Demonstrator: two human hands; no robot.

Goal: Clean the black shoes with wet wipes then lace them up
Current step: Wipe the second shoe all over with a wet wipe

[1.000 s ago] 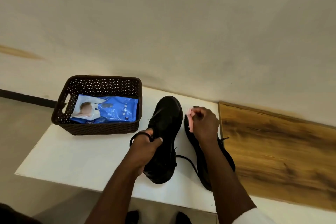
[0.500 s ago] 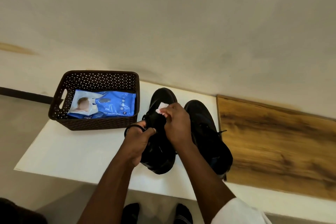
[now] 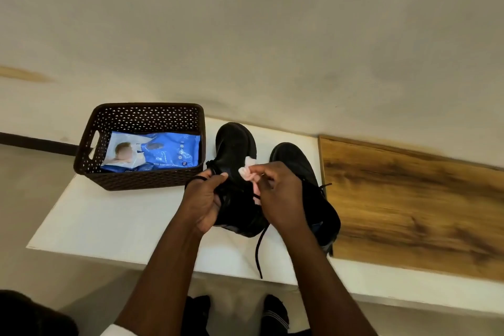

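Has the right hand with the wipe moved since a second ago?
Yes. The right hand with the wipe has shifted left, toward the basket, from the right shoe onto the left shoe that the left hand grips.

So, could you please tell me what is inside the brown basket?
A blue pack of wet wipes lies flat in the brown basket. Its near edge is hidden by the front wall, as is anything beneath it.

Black shoes [image 3: 297, 163] side by side; wipe [image 3: 246, 172] crumpled
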